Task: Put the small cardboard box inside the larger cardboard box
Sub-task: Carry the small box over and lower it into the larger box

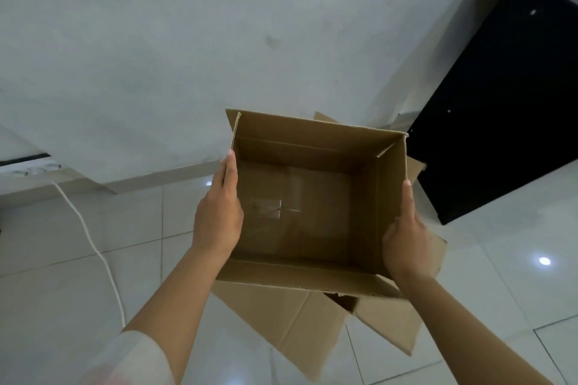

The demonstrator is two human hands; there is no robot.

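Note:
The small cardboard box is open at the top and empty, with clear tape on its bottom. I hold it in the air by its two side walls. My left hand presses flat on its left wall and my right hand grips its right wall. Directly beneath it on the floor lies the larger cardboard box. Only the larger box's spread flaps show around the small box; its inside is hidden.
A white cable runs across the tiled floor at the left, from a socket strip by the wall. A black panel stands at the right behind the boxes. A white wall fills the back.

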